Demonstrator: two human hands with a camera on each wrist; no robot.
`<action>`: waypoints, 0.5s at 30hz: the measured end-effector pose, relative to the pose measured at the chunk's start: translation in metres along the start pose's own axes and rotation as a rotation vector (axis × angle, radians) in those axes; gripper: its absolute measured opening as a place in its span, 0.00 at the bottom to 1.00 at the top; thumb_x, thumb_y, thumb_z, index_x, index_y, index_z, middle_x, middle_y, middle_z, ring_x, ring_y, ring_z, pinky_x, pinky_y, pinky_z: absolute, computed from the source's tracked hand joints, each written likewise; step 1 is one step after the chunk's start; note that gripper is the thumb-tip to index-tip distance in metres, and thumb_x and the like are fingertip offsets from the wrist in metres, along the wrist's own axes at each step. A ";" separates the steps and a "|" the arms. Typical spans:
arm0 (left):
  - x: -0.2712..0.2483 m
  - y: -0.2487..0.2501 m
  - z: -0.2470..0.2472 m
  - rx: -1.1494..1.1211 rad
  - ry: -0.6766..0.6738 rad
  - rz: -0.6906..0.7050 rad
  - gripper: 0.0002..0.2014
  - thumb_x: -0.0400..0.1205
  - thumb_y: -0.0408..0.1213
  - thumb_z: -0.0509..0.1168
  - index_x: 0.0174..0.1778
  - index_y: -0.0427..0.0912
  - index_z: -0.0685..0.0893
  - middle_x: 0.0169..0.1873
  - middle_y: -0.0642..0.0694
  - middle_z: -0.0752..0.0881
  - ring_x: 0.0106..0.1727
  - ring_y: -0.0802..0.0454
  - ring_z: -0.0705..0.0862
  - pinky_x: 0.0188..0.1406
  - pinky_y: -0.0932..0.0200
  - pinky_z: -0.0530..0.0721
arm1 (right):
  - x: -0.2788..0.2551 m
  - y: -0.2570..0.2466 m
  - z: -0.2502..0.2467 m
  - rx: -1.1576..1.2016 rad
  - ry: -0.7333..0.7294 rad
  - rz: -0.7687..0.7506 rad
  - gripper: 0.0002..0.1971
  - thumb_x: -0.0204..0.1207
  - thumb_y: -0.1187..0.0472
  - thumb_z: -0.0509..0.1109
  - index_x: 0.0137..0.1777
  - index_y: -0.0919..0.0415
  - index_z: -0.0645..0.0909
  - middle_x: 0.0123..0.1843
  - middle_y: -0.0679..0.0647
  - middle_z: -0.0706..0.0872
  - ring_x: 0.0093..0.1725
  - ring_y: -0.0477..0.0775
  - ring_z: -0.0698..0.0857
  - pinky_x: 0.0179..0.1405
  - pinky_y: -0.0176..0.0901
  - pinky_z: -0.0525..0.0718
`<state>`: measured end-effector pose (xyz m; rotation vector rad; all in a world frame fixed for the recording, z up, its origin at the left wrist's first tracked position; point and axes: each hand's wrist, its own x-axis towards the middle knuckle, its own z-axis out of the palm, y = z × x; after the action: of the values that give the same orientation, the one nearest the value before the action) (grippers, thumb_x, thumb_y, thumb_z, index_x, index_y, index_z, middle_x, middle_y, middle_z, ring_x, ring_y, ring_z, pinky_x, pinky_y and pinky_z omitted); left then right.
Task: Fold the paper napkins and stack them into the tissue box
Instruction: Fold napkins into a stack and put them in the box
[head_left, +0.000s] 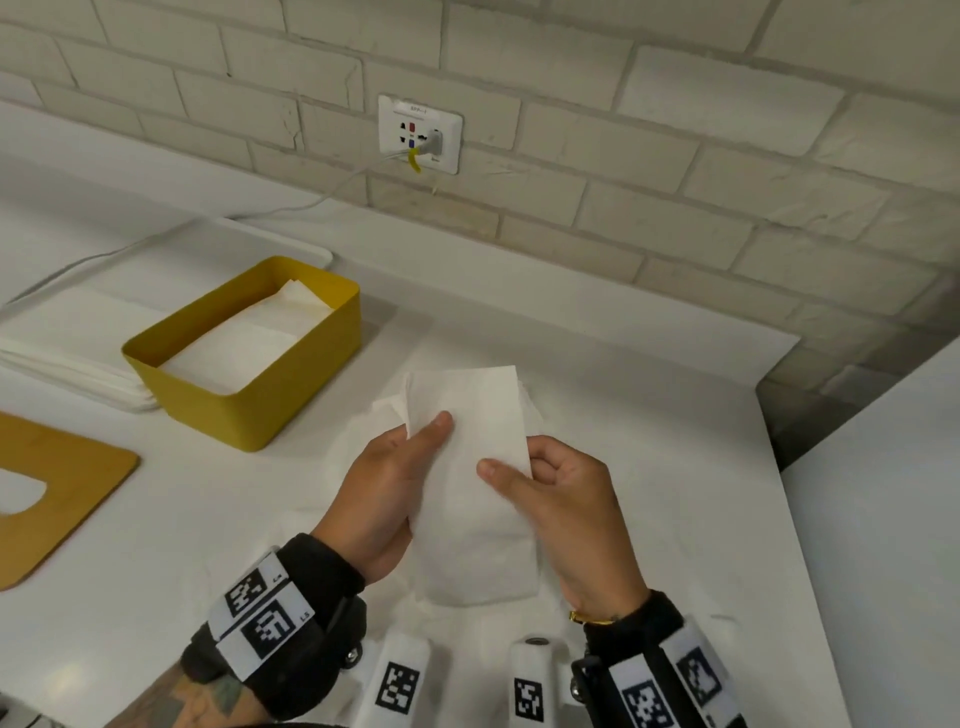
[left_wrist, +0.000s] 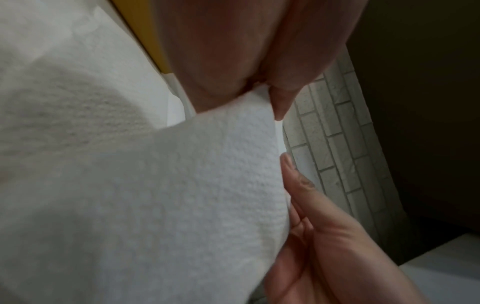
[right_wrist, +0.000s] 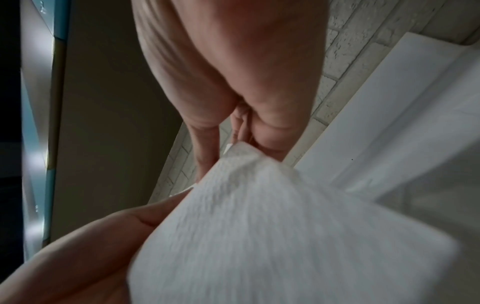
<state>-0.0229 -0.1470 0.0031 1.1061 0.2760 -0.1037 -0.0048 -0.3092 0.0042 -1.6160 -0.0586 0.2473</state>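
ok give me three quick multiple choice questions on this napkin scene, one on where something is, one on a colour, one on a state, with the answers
1. Where does the tissue box stand relative to the hands?
A. To their left, farther back on the counter
B. To their right
C. Directly beneath them

2. What colour is the tissue box?
A. Blue
B. Yellow
C. Black

3. How is the napkin held?
A. Lying flat on the counter, untouched
B. By the left hand alone
C. Pinched by both hands, lifted off the counter

Answers:
1. A, the head view shows the box up and left of both hands.
2. B, its walls are plainly yellow.
3. C, the left thumb and the right hand each grip a side of it.
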 end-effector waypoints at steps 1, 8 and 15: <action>0.000 0.002 -0.002 -0.001 0.028 0.007 0.17 0.90 0.44 0.61 0.64 0.35 0.86 0.56 0.37 0.93 0.56 0.39 0.93 0.57 0.44 0.89 | -0.004 0.005 0.000 -0.014 -0.036 0.029 0.09 0.75 0.65 0.81 0.54 0.59 0.90 0.49 0.53 0.95 0.51 0.56 0.94 0.61 0.62 0.89; 0.007 0.019 -0.034 -0.078 0.154 0.086 0.14 0.90 0.42 0.60 0.66 0.41 0.86 0.57 0.41 0.93 0.54 0.45 0.93 0.48 0.49 0.92 | -0.022 0.019 -0.044 -0.263 -0.237 0.222 0.08 0.72 0.70 0.82 0.49 0.66 0.87 0.39 0.63 0.93 0.38 0.60 0.92 0.39 0.47 0.89; 0.006 0.020 -0.041 -0.121 0.185 0.119 0.14 0.90 0.41 0.62 0.69 0.45 0.84 0.58 0.45 0.93 0.57 0.46 0.93 0.48 0.48 0.92 | 0.064 0.011 -0.129 -0.744 0.166 0.233 0.13 0.72 0.56 0.82 0.54 0.58 0.87 0.51 0.55 0.91 0.49 0.54 0.90 0.47 0.41 0.85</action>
<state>-0.0197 -0.1009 0.0010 1.0104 0.3763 0.1202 0.0815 -0.4239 -0.0090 -2.3833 0.1877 0.2878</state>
